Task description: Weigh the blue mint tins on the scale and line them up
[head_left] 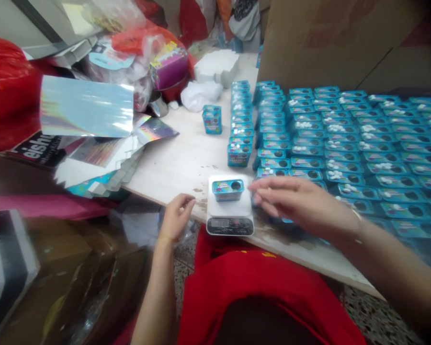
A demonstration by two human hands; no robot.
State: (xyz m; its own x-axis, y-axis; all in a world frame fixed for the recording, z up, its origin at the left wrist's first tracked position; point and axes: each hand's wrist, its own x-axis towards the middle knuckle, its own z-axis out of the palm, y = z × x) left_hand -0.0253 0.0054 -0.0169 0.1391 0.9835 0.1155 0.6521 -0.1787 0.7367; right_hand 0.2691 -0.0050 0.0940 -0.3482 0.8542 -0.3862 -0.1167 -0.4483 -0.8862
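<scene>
A small blue box (228,188) with a dark round opening in its top sits on a white digital scale (230,207) at the table's near edge. To the left of the scale, my left hand (177,216) rests by the edge with fingers loosely bent, thumb and forefinger apart, nothing visible between them. My right hand (290,196) hovers just right of the scale, fingers stretched toward the blue box without plainly touching it. Its fingertips are slightly blurred. The display's digits are unreadable.
Rows of similar blue boxes (339,143) fill the right side, several topped with small white pieces. Another blue box (211,120) stands behind the scale. At left lie stacked flat sheets (100,158), a shiny sheet (88,108) and red plastic bags (7,91). A cardboard panel (330,43) rises behind.
</scene>
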